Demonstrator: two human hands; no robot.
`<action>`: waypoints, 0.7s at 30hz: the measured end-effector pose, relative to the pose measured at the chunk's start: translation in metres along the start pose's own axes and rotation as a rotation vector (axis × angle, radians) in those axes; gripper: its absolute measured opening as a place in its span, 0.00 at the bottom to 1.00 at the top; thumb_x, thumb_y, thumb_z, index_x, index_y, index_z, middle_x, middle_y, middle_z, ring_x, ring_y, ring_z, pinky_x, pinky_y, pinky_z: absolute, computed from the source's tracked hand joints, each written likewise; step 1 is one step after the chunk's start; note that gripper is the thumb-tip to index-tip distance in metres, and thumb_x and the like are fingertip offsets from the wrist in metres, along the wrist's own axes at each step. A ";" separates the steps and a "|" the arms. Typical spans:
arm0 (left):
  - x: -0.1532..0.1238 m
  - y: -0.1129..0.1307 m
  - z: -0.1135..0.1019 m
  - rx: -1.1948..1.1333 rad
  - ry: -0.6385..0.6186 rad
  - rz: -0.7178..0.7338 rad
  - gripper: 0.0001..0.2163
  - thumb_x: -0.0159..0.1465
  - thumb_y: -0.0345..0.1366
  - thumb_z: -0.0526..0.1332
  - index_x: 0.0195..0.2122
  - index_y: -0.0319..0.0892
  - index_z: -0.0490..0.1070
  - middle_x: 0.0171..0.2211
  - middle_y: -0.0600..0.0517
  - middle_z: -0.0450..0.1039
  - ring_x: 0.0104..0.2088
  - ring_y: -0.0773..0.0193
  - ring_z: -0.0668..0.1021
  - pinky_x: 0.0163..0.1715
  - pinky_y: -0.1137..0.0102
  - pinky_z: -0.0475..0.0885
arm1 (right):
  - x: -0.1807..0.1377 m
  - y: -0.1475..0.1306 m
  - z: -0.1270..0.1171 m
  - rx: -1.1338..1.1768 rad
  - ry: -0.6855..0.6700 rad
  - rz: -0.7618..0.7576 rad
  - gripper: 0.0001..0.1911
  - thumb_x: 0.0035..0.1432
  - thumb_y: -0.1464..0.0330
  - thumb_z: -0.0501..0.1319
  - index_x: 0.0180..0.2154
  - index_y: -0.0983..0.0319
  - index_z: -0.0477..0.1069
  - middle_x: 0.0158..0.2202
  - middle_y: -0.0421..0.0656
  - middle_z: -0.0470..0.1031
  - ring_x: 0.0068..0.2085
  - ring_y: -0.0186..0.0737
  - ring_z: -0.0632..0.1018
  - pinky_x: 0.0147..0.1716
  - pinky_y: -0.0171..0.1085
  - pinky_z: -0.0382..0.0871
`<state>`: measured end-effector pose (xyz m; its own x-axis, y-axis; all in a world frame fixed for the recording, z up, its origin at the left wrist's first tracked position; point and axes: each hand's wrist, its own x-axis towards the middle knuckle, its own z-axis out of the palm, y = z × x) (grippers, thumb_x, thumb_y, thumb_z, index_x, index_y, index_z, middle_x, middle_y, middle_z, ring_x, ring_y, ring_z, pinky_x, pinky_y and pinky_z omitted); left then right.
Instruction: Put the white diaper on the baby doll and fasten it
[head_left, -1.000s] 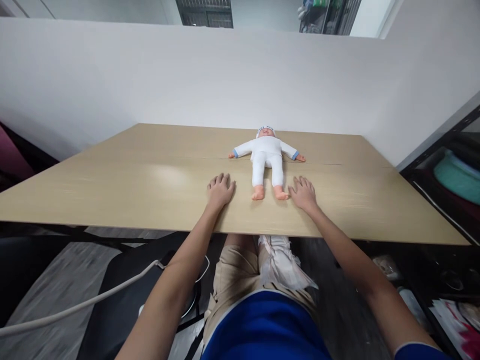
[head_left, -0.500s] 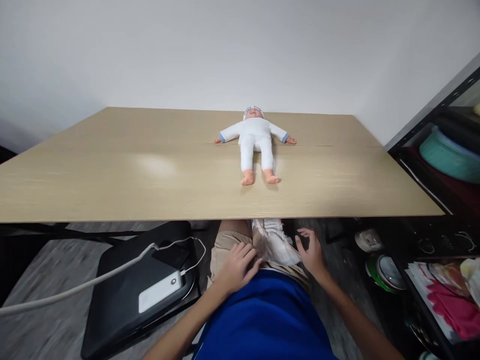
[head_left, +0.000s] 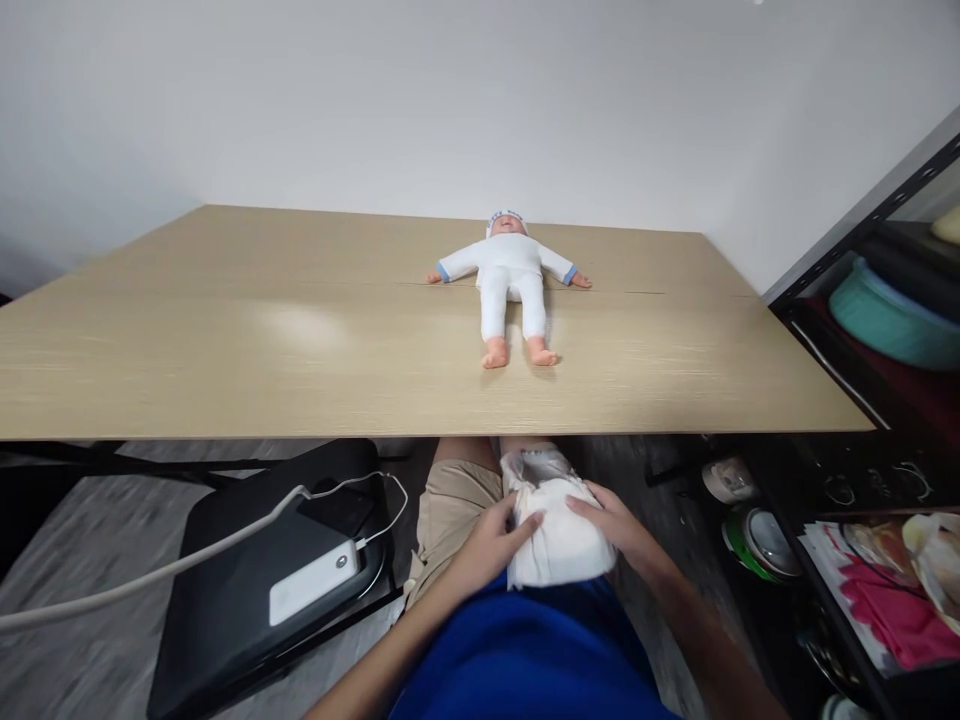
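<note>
A baby doll (head_left: 511, 285) in a white suit and cap lies on its back on the wooden table (head_left: 300, 350), arms spread, feet toward me. Below the table's front edge, a folded white diaper (head_left: 556, 530) rests on my lap. My left hand (head_left: 491, 540) grips its left side with curled fingers. My right hand (head_left: 611, 520) lies over its right side, fingers wrapped on it. Both hands are well short of the doll.
A black chair (head_left: 247, 590) at my left carries a white power bank (head_left: 315, 590), a dark phone and a white cable. A black shelf rack (head_left: 862, 330) at the right holds a teal bowl (head_left: 892, 315), tins and coloured packets. A white wall stands behind the table.
My hands left the tabletop beside the doll's feet, dropped to my lap and closed on the diaper, which has been lifted toward me. The doll has not moved.
</note>
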<state>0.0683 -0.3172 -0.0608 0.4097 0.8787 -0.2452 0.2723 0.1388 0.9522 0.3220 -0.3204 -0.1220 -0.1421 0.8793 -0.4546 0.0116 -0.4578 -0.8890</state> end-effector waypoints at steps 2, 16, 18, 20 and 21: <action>-0.031 0.032 -0.009 0.073 0.037 0.168 0.20 0.76 0.50 0.64 0.60 0.44 0.80 0.59 0.42 0.85 0.58 0.45 0.85 0.60 0.56 0.80 | -0.035 -0.024 -0.002 -0.090 -0.026 -0.115 0.31 0.59 0.45 0.76 0.52 0.60 0.84 0.50 0.49 0.87 0.49 0.52 0.86 0.47 0.43 0.82; -0.032 0.052 -0.034 0.351 0.258 0.616 0.02 0.77 0.35 0.64 0.46 0.45 0.71 0.40 0.49 0.76 0.40 0.58 0.79 0.43 0.64 0.75 | -0.058 -0.109 0.014 -0.384 0.076 -0.587 0.23 0.67 0.47 0.69 0.34 0.59 0.70 0.27 0.35 0.65 0.29 0.35 0.66 0.28 0.35 0.62; -0.018 0.038 -0.032 0.303 0.249 0.484 0.05 0.79 0.39 0.63 0.47 0.44 0.73 0.41 0.49 0.77 0.41 0.57 0.79 0.46 0.63 0.76 | -0.043 -0.097 0.007 -0.380 0.064 -0.501 0.23 0.70 0.47 0.66 0.35 0.59 0.71 0.29 0.36 0.69 0.30 0.36 0.68 0.30 0.35 0.64; -0.008 0.024 -0.029 0.236 0.243 0.354 0.09 0.80 0.43 0.62 0.49 0.44 0.75 0.43 0.47 0.79 0.45 0.55 0.81 0.49 0.62 0.77 | -0.031 -0.087 0.000 -0.418 0.068 -0.421 0.22 0.73 0.48 0.64 0.37 0.59 0.74 0.31 0.38 0.73 0.32 0.37 0.71 0.32 0.36 0.66; -0.004 0.018 -0.027 0.199 0.243 0.299 0.10 0.80 0.45 0.62 0.50 0.44 0.76 0.45 0.47 0.80 0.47 0.53 0.81 0.51 0.61 0.78 | -0.027 -0.083 -0.003 -0.448 0.080 -0.393 0.21 0.74 0.49 0.64 0.39 0.60 0.76 0.33 0.39 0.75 0.34 0.39 0.73 0.35 0.37 0.68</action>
<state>0.0481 -0.3062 -0.0379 0.2854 0.9522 0.1090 0.3450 -0.2081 0.9152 0.3276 -0.3060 -0.0364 -0.1453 0.9866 -0.0739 0.3915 -0.0113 -0.9201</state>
